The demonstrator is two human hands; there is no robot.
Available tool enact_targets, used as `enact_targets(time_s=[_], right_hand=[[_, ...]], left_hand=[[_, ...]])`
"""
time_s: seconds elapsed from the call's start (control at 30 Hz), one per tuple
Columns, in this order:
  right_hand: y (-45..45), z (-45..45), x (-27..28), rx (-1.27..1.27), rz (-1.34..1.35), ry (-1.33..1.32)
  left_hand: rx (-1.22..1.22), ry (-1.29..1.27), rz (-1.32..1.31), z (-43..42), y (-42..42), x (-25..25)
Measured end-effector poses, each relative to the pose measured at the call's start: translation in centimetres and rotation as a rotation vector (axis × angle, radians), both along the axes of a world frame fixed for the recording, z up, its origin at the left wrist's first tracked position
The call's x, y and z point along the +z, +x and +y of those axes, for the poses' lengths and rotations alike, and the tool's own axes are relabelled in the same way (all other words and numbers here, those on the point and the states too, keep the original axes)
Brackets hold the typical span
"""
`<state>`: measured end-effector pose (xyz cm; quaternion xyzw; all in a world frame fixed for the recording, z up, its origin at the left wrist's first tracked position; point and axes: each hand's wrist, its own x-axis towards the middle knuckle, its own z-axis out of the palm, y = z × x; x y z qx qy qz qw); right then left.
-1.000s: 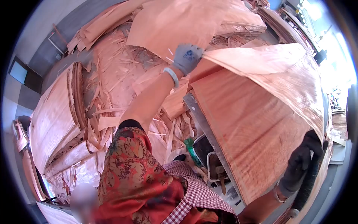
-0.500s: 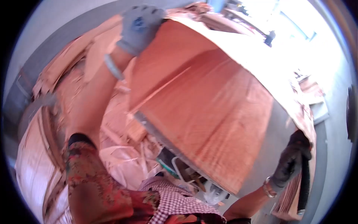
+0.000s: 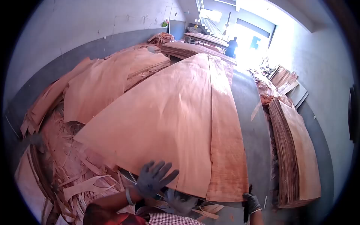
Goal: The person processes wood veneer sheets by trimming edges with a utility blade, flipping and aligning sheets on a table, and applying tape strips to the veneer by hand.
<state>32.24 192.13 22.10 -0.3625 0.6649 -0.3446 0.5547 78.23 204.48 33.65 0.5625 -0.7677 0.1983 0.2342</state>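
A large reddish wood veneer sheet lies across the work table, its left part reaching past the table's side. Beside its right edge a narrower, darker veneer strip lies lengthwise. My left hand, in a grey glove, is spread above the sheet's near edge and holds nothing. Gloved as well, my right hand is at the near right corner of the strip. Its fingers are closed round a long black tool whose kind I cannot make out.
Veneer scraps cover the floor at left, near more veneer sheets. A tall veneer stack stands along the right wall. Farther back is another veneer pile, with a person near the bright doorway.
The veneer sheet, lifted and held up by both hands before, now lies flat. My left hand has let go and come back near my body; my right hand has lowered toward the near table corner.
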Motion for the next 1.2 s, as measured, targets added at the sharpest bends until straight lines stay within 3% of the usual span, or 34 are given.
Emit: enact_targets(time_s=[0.1, 0.17, 0.23, 0.37, 0.57, 0.73, 0.83, 0.97, 1.07, 1.2], right_hand=[[-5.2, -3.4, -0.2, -0.023, -0.067, -0.120], [-4.2, -2.6, 3.2, 0.001, -0.095, -0.226], [-4.3, -0.1, 3.1, -0.122, -0.159, -0.200], [-8.5, 6.2, -4.4, -0.234, -0.265, -0.192], [-3.4, 11.5, -4.1, -0.271, -0.200, -0.015], [1.8, 5.3, -3.2, -0.320, -0.292, -0.134], [2.8, 2.1, -4.3, -0.312, -0.320, -0.052], [4.1, 1.8, -1.9, -0.238, -0.203, -0.167], [4.9, 2.6, -1.8, -0.089, 0.150, -0.347], [-1.5, 1.8, -10.1, -0.098, 0.291, -0.222]], left_hand=[[0.066, 0.139, -0.100, 0.1, -3.2, -6.5], [0.064, 0.183, -0.137, -0.3, -3.5, -10.5], [0.035, 0.262, -0.113, -0.4, -3.8, -14.0], [0.047, 0.287, -0.116, 3.1, -4.4, -16.9], [0.100, 0.320, -0.071, 2.9, 0.1, -18.2], [0.051, 0.303, -0.043, -4.8, 3.4, -17.9], [0.054, 0.348, -0.093, -7.0, 4.7, -17.2], [0.065, 0.349, -0.090, -7.7, 4.9, -17.6], [0.066, 0.311, -0.021, -7.5, 4.4, -19.5], [0.050, 0.331, 0.032, -5.9, 3.6, -17.4]])
